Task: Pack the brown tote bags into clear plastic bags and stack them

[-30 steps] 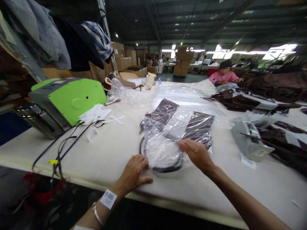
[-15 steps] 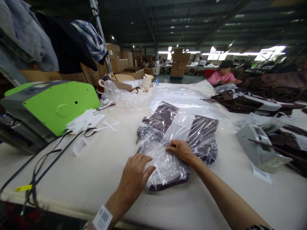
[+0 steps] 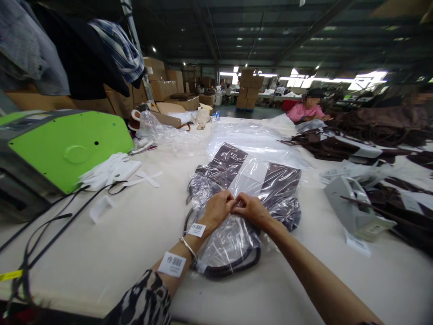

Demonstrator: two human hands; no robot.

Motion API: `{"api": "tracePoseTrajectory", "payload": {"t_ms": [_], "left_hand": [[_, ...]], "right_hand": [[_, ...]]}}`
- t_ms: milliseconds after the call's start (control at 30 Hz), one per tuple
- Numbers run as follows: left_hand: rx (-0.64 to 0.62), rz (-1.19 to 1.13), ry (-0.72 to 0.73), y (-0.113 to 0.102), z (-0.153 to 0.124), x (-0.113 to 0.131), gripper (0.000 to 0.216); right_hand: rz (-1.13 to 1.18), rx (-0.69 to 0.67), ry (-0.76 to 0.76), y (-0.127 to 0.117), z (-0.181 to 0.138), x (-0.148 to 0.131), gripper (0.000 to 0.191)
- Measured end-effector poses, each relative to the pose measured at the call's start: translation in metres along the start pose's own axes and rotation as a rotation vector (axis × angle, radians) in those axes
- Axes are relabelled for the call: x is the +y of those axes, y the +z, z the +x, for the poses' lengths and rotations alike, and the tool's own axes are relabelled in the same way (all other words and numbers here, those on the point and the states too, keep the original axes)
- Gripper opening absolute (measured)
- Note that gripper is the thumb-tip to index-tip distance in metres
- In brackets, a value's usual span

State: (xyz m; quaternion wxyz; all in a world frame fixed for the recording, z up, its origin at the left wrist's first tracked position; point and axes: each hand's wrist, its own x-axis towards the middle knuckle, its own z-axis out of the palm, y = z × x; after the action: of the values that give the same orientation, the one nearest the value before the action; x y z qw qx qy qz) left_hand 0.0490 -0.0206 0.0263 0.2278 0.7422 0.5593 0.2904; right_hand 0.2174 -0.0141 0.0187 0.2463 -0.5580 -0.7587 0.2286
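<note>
A dark brown handbag (image 3: 282,183) lies on the table inside a clear plastic bag (image 3: 233,239), with a white paper band (image 3: 252,174) around its body. Its rounded dark handle (image 3: 223,271) curves toward me under the film. My left hand (image 3: 218,207) and my right hand (image 3: 250,207) meet over the middle of the package, both closed in a pinch on the plastic, fingertips nearly touching. What lies right under the fingertips is hidden. Two white barcode stickers (image 3: 172,264) are stuck on my left forearm and wrist, beside a bracelet (image 3: 188,250).
At left stands a green and grey machine (image 3: 74,149), with white strips (image 3: 110,169) and black cables (image 3: 57,225) near it. Flat plastic bags (image 3: 246,135) lie behind the package. A grey dispenser (image 3: 355,207) and brown bags (image 3: 338,146) sit at right. A person in pink (image 3: 306,108) is beyond.
My left hand has moved up and right from the package's near left edge, closing on the plastic beside my right hand. More of the handle now shows. The view has shifted slightly.
</note>
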Motion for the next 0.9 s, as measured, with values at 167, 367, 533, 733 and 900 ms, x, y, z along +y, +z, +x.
{"api": "tracePoseTrajectory", "payload": {"t_ms": [167, 367, 533, 733, 900], "left_hand": [[0.164, 0.235, 0.149, 0.003, 0.002, -0.008, 0.006], [0.113, 0.189, 0.029, 0.011, 0.007, -0.018, 0.01], [0.213, 0.148, 0.102, 0.015, 0.002, -0.018, 0.005], [0.211, 0.149, 0.095, 0.015, 0.005, -0.018, 0.004], [0.19, 0.108, 0.074, 0.019, 0.013, -0.026, 0.012]], "right_hand": [[0.023, -0.081, 0.131, -0.034, -0.031, 0.003, 0.016], [0.018, 0.035, 0.39, -0.036, -0.071, 0.035, 0.02], [-0.143, 0.304, 0.251, -0.023, -0.09, 0.037, 0.02], [-0.078, 0.595, 0.176, -0.079, -0.144, 0.066, 0.034], [-0.083, 0.999, 0.639, -0.184, -0.196, 0.137, 0.043]]}}
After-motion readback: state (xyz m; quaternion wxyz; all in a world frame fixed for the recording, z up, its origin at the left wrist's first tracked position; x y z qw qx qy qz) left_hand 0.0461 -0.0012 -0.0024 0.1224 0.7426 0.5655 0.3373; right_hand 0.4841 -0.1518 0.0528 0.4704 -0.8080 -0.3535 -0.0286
